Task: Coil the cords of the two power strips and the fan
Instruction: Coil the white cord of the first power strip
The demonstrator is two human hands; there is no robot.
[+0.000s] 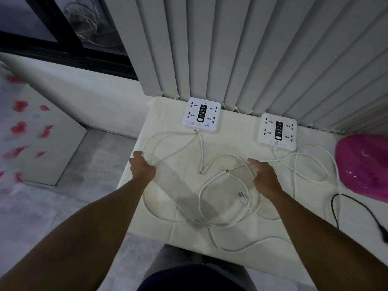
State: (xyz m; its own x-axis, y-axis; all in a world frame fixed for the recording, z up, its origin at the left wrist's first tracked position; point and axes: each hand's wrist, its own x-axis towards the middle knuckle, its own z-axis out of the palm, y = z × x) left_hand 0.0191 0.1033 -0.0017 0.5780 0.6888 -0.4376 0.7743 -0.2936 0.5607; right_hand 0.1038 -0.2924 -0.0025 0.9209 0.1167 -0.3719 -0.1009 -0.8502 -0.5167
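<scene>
Two white square power strips stand at the back of the cream table (189,236): the left power strip (201,116) and the right power strip (277,131). Their white cords (199,198) lie in loose tangled loops across the table, with a white plug (243,198) in the middle. My left hand (142,165) grips a loop of the left strip's cord near the table's left edge. My right hand (265,177) holds a strand of cord between thumb and fingers. The pink fan (365,164) sits at the right edge, its black cord (357,208) trailing forward.
Grey vertical blinds (252,49) hang right behind the strips. A white box with red hearts (27,133) stands on the floor to the left. A dark window frame (63,43) is at the upper left. One cord loop hangs over the table's front edge.
</scene>
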